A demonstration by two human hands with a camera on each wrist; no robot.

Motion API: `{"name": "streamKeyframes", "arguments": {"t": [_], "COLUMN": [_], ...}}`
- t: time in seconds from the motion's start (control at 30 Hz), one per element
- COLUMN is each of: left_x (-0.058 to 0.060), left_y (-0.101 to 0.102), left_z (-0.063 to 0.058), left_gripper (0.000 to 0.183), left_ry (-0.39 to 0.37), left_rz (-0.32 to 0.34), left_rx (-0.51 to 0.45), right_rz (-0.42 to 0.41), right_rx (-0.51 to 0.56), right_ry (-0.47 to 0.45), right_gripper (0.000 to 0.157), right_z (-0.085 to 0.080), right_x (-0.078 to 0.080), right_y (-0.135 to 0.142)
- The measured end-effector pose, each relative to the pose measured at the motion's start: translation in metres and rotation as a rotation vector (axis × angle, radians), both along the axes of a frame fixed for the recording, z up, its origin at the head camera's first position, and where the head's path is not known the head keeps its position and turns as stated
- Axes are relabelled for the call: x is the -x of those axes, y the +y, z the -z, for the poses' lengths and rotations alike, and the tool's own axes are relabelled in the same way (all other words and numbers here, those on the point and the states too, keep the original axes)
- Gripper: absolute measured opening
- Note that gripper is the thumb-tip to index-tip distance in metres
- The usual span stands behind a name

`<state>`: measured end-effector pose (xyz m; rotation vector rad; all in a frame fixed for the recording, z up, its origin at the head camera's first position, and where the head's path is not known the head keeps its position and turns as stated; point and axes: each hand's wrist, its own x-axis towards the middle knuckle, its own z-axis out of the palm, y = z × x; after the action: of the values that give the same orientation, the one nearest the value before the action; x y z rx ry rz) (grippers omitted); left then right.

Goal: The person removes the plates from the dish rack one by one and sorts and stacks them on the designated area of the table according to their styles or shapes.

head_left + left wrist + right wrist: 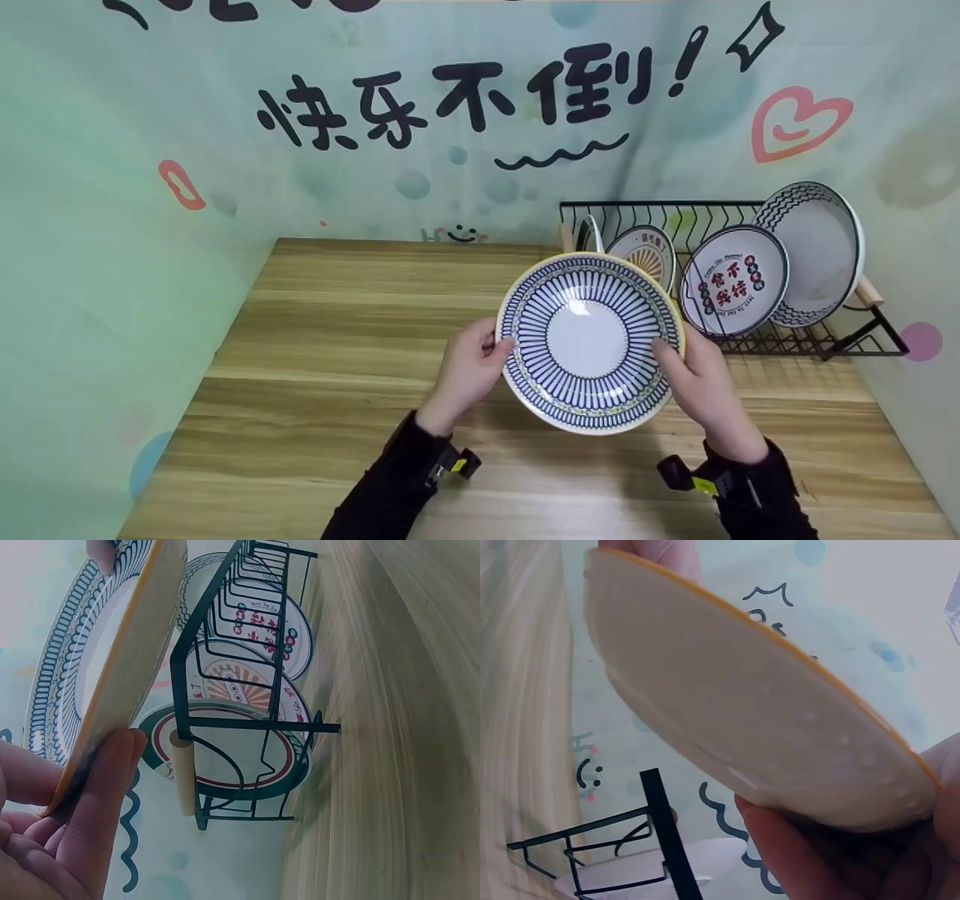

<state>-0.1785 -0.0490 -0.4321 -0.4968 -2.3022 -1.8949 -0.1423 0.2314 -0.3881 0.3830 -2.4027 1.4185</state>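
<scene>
A round plate (587, 341) with a blue striped pattern and a yellow rim is held up above the table, its patterned face toward the head camera. My left hand (471, 367) pinches its left edge, thumb on the face and fingers behind. At the opposite edge my right hand (705, 382) grips it, thumb over the front. The right wrist view shows the plate's plain pale underside (757, 705), with fingers of the right hand (840, 855) beneath. In the left wrist view the left hand (67, 817) holds the orange-yellow rim.
Behind the plate to the right stands a black wire dish rack (667, 204) with wooden handles. It holds several dishes, including a plate with red and black lettering (735, 281), a sunburst plate (643, 251) and a large bowl (825, 247). The wooden table (315, 360) meets a printed backdrop.
</scene>
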Motion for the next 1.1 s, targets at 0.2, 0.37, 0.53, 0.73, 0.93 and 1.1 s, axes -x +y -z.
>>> {"name": "streamKeyframes", "arguments": {"t": [0.2, 0.37, 0.53, 0.73, 0.93, 1.1], "left_x": [-0.004, -0.007, -0.010, -0.011, -0.012, -0.015], "left_y": [-0.009, -0.015, -0.019, -0.023, -0.028, -0.036], "left_z": [-0.002, -0.003, -0.006, -0.005, -0.002, -0.002], "left_gripper": [0.023, 0.021, 0.019, 0.019, 0.021, 0.021], "left_ry": [-0.009, -0.004, 0.010, 0.026, 0.068, 0.054], "left_rz": [-0.015, -0.061, -0.089, -0.110, -0.129, -0.143], "left_rx": [-0.015, -0.021, -0.023, -0.012, 0.008, 0.007], "right_rz": [-0.056, -0.111, -0.137, -0.147, -0.168, -0.168], "right_rx": [0.047, 0.084, 0.097, 0.122, 0.101, 0.016], "right_ry": [-0.020, -0.049, -0.073, -0.117, -0.065, 0.105], "right_gripper": [0.035, 0.035, 0.038, 0.031, 0.034, 0.036], "right_z": [0.007, 0.011, 0.013, 0.009, 0.008, 0.008], "right_x": [0.006, 0.008, 0.009, 0.008, 0.008, 0.007], "right_y": [-0.003, -0.005, -0.007, -0.010, -0.008, -0.005]}}
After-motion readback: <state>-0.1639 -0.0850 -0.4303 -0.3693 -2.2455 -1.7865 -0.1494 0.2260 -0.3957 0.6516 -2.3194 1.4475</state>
